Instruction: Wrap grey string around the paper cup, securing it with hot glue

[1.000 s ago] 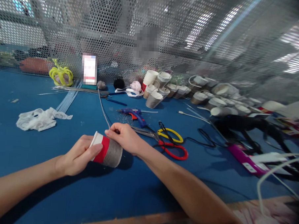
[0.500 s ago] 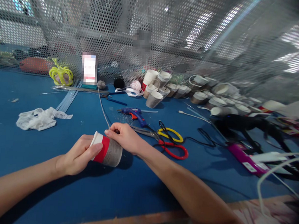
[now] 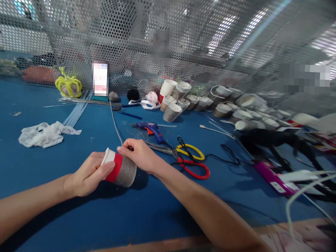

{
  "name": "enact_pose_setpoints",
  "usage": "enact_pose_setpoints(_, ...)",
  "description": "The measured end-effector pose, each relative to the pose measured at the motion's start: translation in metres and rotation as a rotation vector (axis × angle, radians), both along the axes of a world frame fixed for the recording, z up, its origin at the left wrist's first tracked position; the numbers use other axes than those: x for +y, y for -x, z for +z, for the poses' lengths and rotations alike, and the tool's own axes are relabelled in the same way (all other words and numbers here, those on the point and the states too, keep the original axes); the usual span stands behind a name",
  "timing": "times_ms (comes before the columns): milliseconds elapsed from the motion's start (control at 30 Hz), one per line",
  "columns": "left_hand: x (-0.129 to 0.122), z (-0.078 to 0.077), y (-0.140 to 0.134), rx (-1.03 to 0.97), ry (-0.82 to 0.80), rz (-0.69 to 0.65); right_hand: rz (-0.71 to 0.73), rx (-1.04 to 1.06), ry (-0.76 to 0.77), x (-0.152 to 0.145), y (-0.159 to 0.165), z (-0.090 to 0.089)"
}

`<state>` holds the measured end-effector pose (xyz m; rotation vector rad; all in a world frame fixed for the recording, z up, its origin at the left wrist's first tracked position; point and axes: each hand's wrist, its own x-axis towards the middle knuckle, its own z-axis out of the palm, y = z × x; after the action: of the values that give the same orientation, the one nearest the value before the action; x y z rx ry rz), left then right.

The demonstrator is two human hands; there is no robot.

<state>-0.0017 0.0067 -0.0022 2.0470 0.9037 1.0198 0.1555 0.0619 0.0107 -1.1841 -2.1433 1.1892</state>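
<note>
A red and white paper cup [image 3: 117,168] lies tilted on its side in my left hand [image 3: 88,173], fingers wrapped round it near the rim. Grey cord is wound round its base half. My right hand [image 3: 136,153] is closed at the cup's upper side, pinching the grey cord [image 3: 115,123], which runs back to a small grey ball of yarn [image 3: 113,96]. Beyond my right hand lie scissors [image 3: 192,164] with one yellow and one red handle, and a blue glue gun [image 3: 151,129].
Several cord-wrapped cups [image 3: 172,111] stand at the back right. White lace [image 3: 42,134] and clear glue sticks [image 3: 76,112] lie left. A lit phone [image 3: 100,78] leans against the perforated metal screen. A purple power strip [image 3: 274,178] with cables is at right.
Both hands and the cup stay almost in place, with the right hand still at the cord. The view has shifted very slightly.
</note>
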Motion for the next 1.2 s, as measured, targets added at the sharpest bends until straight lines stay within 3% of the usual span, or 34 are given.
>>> enact_pose_setpoints(567, 0.006, -0.003, 0.002, -0.004, -0.13, -0.026, 0.019, -0.006, -0.083, 0.005, 0.005, -0.002)
enact_pose_setpoints(833, 0.006, -0.005, 0.004, 0.021, -0.205, -0.054, -0.004, 0.068, -0.016, 0.006, 0.007, -0.003)
enact_pose_setpoints(1000, 0.01, -0.006, 0.005, 0.051, -0.298, -0.059, 0.014, 0.159, 0.092, 0.008, 0.002, 0.005)
enact_pose_setpoints(1067, 0.011, -0.005, 0.006, 0.037, -0.307, -0.039, 0.07, 0.15, 0.181, 0.009, -0.004, 0.011)
enact_pose_setpoints(1200, 0.011, -0.004, 0.008, 0.017, -0.251, -0.003, 0.315, 0.064, 0.244, 0.011, -0.019, 0.023)
